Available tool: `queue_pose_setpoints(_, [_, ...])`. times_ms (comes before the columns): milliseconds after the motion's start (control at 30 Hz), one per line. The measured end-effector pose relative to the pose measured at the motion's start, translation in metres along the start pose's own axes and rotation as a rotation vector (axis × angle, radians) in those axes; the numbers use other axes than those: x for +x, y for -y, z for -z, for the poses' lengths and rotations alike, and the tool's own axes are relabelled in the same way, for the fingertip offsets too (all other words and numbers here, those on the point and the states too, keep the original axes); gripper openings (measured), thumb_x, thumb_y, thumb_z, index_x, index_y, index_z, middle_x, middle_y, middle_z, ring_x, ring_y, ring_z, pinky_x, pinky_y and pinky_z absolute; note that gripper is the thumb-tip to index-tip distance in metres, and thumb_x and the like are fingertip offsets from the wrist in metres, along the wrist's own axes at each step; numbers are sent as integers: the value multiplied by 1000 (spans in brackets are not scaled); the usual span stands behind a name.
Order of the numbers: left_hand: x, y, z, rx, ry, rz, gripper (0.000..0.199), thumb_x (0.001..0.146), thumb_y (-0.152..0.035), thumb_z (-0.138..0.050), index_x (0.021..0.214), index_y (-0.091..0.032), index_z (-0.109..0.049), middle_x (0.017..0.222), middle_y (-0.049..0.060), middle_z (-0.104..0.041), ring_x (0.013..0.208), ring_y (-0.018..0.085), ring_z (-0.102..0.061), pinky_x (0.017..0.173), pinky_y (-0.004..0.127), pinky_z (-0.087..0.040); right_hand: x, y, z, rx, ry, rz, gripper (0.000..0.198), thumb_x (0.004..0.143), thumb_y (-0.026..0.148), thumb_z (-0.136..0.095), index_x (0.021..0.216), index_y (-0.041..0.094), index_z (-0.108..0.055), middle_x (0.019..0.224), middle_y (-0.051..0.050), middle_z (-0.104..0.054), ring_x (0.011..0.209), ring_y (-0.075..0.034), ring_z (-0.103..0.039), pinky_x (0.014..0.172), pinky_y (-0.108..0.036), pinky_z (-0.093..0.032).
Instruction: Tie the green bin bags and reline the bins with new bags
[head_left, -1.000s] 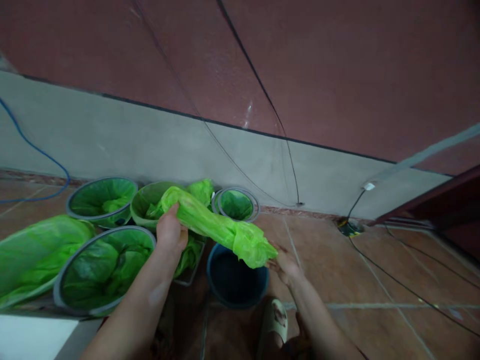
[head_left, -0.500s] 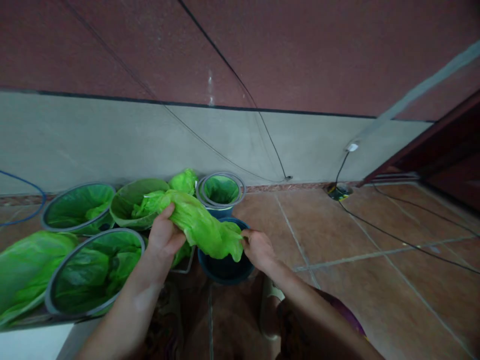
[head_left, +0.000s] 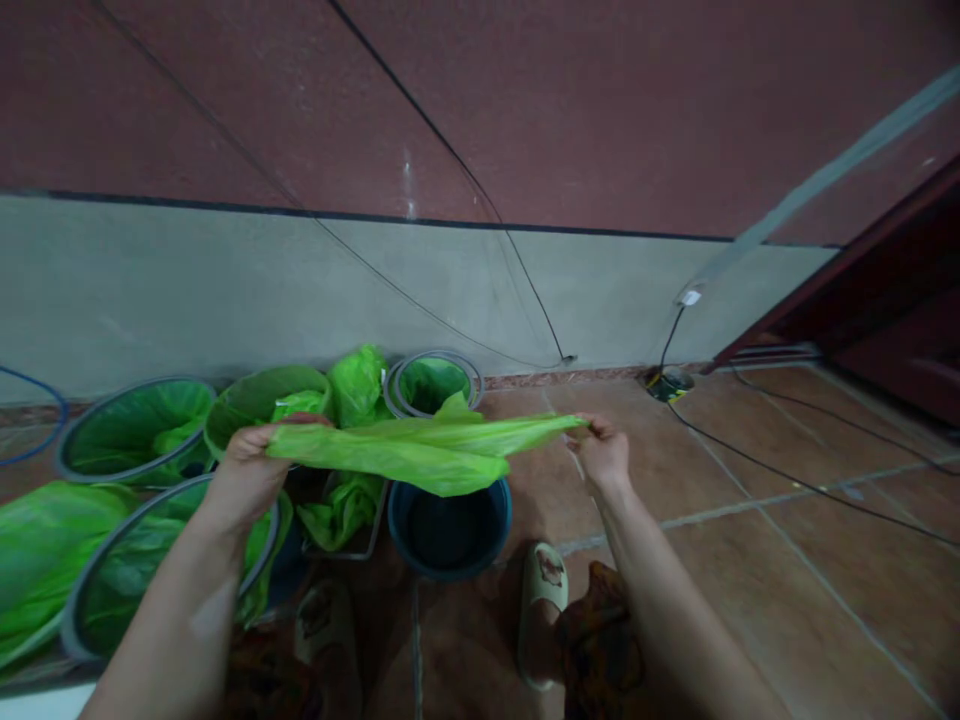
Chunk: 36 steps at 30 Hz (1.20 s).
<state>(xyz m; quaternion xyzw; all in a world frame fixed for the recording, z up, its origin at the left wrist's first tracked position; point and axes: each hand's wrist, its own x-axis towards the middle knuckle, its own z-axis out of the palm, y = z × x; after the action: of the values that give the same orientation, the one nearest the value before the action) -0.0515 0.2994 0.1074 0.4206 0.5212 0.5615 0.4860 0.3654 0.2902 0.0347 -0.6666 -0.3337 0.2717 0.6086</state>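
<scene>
A bright green plastic bag [head_left: 420, 450] is stretched sideways between my two hands. My left hand [head_left: 259, 462] is closed on its left end, in front of the lined bins. At the far right end, my right hand [head_left: 602, 450] pinches a narrow tip of the bag above the tiled floor. Below the bag stands a dark blue bucket [head_left: 450, 535], its inside dark and partly covered by the plastic. Just behind, a round bin with a grey rim [head_left: 474, 385] holds a green liner.
Several green-lined bins, including one with a grey rim [head_left: 64, 440], crowd the left side. A tied green bag [head_left: 358, 385] rests against the wall. Black cable [head_left: 810, 492] crosses the tiles from a floor box [head_left: 670, 383]. Slippered feet [head_left: 544, 610] stand near the bucket.
My hands have moved apart, the right one outward and slightly up, the left one leftward. The bunched green bag is now pulled out into a long flat strip.
</scene>
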Motion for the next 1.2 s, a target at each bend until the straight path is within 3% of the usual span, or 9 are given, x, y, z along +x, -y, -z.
queue_pose_setpoints(200, [-1,-3,7,249,-197,-371,24,69,4,-61,60,-18,-62,85,-14,-69,88,9,-62,81,17,-50,4,10,11,258,-169,-180,29,49,29,-73,74,17,-64,64,1,-65,58,-13,-63,49,-23,-50])
queue_pose_setpoints(367, [5,6,6,342,-471,-557,31,67,5,-54,76,-22,-64,87,-13,-68,91,12,-62,94,28,-48,11,5,15,254,-289,-111,24,54,29,-73,70,18,-58,62,1,-62,55,-13,-59,54,-29,-53])
queue_pose_setpoints(467, [4,18,-5,351,-454,-557,33,63,5,-54,81,-20,-64,89,-7,-68,90,13,-61,92,25,-47,1,10,7,55,-318,46,22,61,30,-70,77,18,-60,76,-3,-66,66,-16,-61,65,-32,-53])
queue_pose_setpoints(533, [-3,26,-23,392,-350,-532,34,60,4,-56,84,-19,-64,93,-3,-68,92,14,-62,93,25,-46,-21,21,-8,-79,-215,202,26,70,33,-66,90,17,-63,90,-8,-68,79,-18,-63,76,-34,-52])
queue_pose_setpoints(667, [-24,37,-69,561,-74,-599,24,63,0,-55,77,-19,-60,103,4,-66,101,19,-61,97,30,-46,-82,43,-46,-101,552,293,34,83,39,-60,112,21,-62,108,-8,-67,96,-19,-62,85,-33,-49])
queue_pose_setpoints(733, [-34,41,-86,653,30,-677,20,67,-2,-53,78,-19,-59,107,7,-64,104,20,-61,97,33,-47,-103,47,-61,-124,774,300,38,83,38,-62,117,21,-60,113,-7,-66,101,-19,-61,86,-32,-48])
queue_pose_setpoints(967, [-44,54,-102,771,225,-818,24,76,-4,-47,88,-19,-60,114,8,-59,108,18,-60,99,33,-49,-106,38,-76,-44,989,168,19,74,33,-68,72,18,-57,65,5,-51,63,-10,-48,60,-22,-38])
queue_pose_setpoints(1067, [-40,60,-100,833,247,-813,31,75,-2,-48,97,-19,-61,120,9,-57,114,20,-58,101,33,-49,-97,41,-69,-3,901,77,20,69,32,-68,66,18,-54,61,6,-49,58,-10,-45,56,-22,-36])
queue_pose_setpoints(1200, [-31,65,-95,944,218,-725,42,68,0,-50,104,-18,-61,127,10,-54,117,23,-57,101,33,-49,-81,52,-52,-133,435,368,5,69,18,-55,70,19,-59,72,2,-57,69,-13,-53,65,-24,-40])
